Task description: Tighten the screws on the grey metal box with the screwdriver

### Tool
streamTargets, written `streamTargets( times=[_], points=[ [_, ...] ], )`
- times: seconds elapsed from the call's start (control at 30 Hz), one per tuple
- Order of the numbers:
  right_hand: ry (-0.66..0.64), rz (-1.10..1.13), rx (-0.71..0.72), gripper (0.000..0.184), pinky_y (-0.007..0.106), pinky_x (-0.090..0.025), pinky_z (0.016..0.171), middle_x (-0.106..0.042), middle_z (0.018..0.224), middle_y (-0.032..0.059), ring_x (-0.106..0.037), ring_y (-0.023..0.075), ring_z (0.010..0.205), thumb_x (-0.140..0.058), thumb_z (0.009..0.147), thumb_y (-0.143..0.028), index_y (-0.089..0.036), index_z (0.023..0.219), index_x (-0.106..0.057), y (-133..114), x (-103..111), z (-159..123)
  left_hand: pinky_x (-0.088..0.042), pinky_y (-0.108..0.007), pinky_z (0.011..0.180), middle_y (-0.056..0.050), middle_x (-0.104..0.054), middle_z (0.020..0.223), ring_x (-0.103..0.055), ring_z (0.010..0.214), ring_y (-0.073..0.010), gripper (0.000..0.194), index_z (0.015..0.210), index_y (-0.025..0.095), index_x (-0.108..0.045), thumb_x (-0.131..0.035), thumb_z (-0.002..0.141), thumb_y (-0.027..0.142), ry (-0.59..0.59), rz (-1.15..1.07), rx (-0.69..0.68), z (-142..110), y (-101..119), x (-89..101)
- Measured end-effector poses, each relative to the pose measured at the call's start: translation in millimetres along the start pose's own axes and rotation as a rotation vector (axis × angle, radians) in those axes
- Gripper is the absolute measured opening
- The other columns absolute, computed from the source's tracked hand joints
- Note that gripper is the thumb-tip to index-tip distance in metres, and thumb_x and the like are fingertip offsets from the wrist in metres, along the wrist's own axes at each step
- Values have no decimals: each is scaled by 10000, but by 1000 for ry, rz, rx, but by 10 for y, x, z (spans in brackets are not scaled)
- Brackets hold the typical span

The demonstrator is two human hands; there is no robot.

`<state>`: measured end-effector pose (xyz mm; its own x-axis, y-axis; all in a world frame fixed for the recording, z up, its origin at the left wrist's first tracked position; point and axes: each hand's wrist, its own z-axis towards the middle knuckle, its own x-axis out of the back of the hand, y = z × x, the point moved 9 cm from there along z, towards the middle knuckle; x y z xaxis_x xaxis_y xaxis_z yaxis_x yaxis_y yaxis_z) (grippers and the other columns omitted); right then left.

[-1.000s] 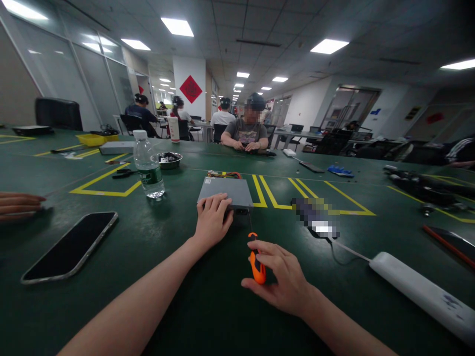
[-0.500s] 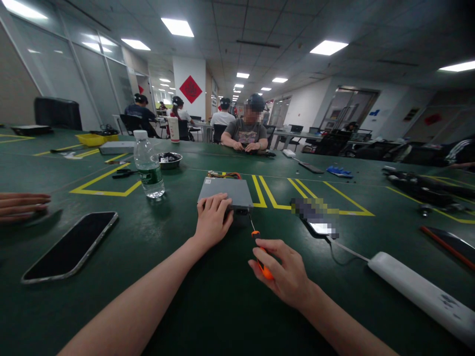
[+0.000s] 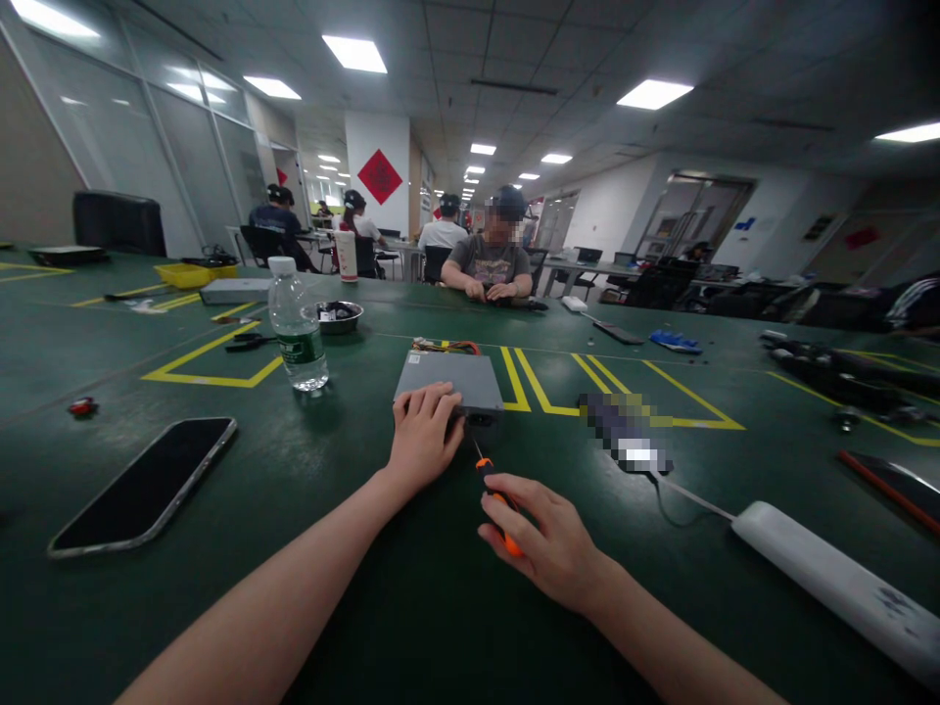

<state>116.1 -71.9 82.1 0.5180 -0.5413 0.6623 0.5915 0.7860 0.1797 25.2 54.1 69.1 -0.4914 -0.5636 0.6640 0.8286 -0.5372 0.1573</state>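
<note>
A grey metal computer power supply unit [image 3: 459,377] lies flat on the green table, its bundle of coloured wires [image 3: 447,346] at the far side and a socket in its near face. My left hand [image 3: 422,436] grips its near left corner, fingers on top and thumb by the near face. Between the fingers and thumb of my right hand [image 3: 547,539] is a screwdriver [image 3: 506,534] with an orange and black handle. Its thin shaft points up and left at the unit's near face; whether the tip touches is too small to tell.
A water bottle [image 3: 298,338] and a phone [image 3: 147,485] stand and lie to the left, near a small red object [image 3: 83,406]. On the right are a white power strip [image 3: 829,578] and a blurred-out device [image 3: 624,436]. A person [image 3: 489,259] sits opposite.
The screwdriver and my right hand have shifted left along the unit's near face. Another person's hand at the far left has gone, showing the small red object. My left hand keeps its place.
</note>
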Motion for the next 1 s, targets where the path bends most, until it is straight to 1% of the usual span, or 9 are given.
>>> streamTargets(
  times=[0.23,0.47,0.63,0.8,0.9,1.0],
  points=[
    [-18,4,-13,162,269,-544,720,-567,995,133,-591,169,879,-505,860,-196,-126,1005,-518,0,-7,9,-259,-422,933,-53,-553,1197,-442,1136,-225,241,1059,231,-514,-475,824,267,5,-9,-2,4,-5,2],
    [-42,-13,-13,180,270,-545,700,-580,958,138,-595,180,864,-457,882,-265,-119,937,-545,-59,-27,51,-262,-427,921,-67,-556,1191,-450,1123,-234,230,1051,231,-517,-466,829,264,11,-6,-3,1,1,7],
    [-37,-41,14,130,278,-532,682,-598,942,132,-595,172,806,-483,861,-215,-123,915,-558,-107,-47,56,-258,-425,923,-65,-555,1190,-449,1126,-233,228,1050,230,-512,-460,831,266,13,-5,-8,-3,2,9],
    [-100,-43,41,103,289,-512,655,-603,953,118,-585,158,745,-487,841,-149,-126,909,-561,-138,-126,41,-260,-422,920,-63,-551,1192,-447,1124,-230,230,1052,226,-507,-466,830,271,12,3,-11,3,0,5],
    [-100,-1,-23,142,291,-517,683,-577,996,125,-586,171,812,-476,863,-199,-139,962,-558,-85,-97,45,-261,-422,919,-60,-552,1191,-447,1123,-229,231,1054,227,-506,-465,831,268,10,3,-10,5,-2,-1],
    [-161,81,-52,288,319,-522,740,-518,1081,165,-556,223,973,-430,884,-319,-132,1080,-526,-67,-105,53,-261,-426,916,-63,-556,1189,-446,1124,-234,231,1052,229,-510,-470,828,266,12,1,-11,4,-1,-2]
  ],
)
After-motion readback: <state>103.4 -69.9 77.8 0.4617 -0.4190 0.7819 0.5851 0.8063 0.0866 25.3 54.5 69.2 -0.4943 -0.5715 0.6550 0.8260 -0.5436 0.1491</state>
